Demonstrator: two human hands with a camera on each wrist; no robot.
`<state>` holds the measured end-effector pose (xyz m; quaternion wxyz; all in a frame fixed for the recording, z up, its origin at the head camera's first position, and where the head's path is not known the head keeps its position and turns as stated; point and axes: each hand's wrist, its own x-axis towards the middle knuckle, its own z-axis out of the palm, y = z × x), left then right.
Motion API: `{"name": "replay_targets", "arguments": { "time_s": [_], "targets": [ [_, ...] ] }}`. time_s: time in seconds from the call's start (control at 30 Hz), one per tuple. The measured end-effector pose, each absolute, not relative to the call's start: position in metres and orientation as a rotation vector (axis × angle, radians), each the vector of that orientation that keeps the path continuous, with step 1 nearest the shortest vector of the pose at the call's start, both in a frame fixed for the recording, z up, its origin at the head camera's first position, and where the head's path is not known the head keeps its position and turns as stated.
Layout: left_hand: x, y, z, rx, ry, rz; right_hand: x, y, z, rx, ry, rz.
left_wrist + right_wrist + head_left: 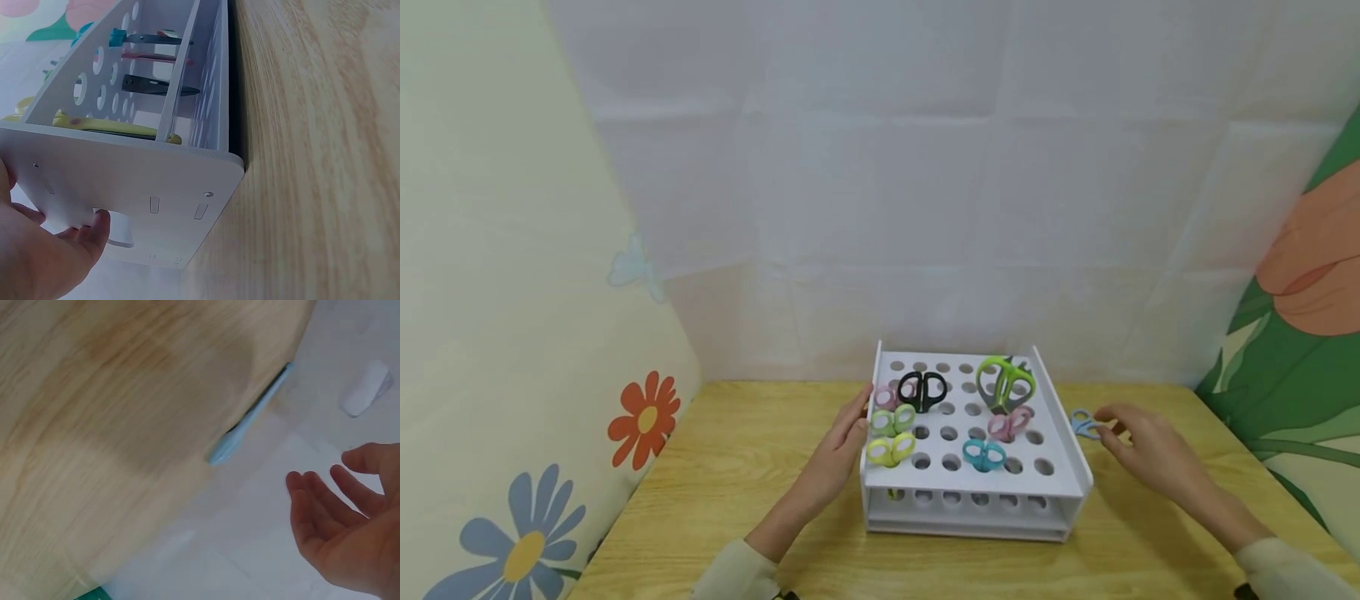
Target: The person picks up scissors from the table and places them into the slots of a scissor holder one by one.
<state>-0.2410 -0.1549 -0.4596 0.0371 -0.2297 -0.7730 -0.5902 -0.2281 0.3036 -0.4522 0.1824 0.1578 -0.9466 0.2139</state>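
Note:
A white rack (pixel 977 482) with rows of round holes stands on the table. Several scissors hang in it by their handles: black (pixel 922 403), lime green (pixel 1002 398), light green (pixel 893 423), yellow (pixel 892 452), teal (pixel 984 455) and two pink pairs. My left hand (pixel 838 446) rests on the rack's left side panel (pixel 125 169), fingertips by its cutout. Right of the rack, light-blue scissors (pixel 1084 425) lie on the table. My right hand (pixel 1153 454) is beside them, fingers loosely bent; the right wrist view shows a gap between hand and scissors (pixel 250 419).
The wooden table (pixel 737 450) reaches back to a white cloth backdrop (pixel 880 183). Flower-printed cloths hang at the left (pixel 490 292) and right (pixel 1300 375). The rack has a lower shelf with holes beneath the top one.

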Motion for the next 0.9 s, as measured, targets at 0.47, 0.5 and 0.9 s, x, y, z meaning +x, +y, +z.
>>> {"name": "replay_targets", "arguments": {
  "time_s": [0.47,0.5,0.9],
  "targets": [
    [-0.239,-0.154,-0.461,-0.682,-2.388,-1.813,-0.255,0.328,-0.484,0.349,-2.897,0.726],
    [-0.239,-0.154,-0.462,-0.683,-2.386,-1.814,-0.257,0.329,-0.485,0.334,-2.903,0.73],
    [-0.238,-0.154,-0.459,-0.695,-2.374,-1.814,-0.28,0.33,-0.498,0.237,-2.895,0.784]
  ]
}}
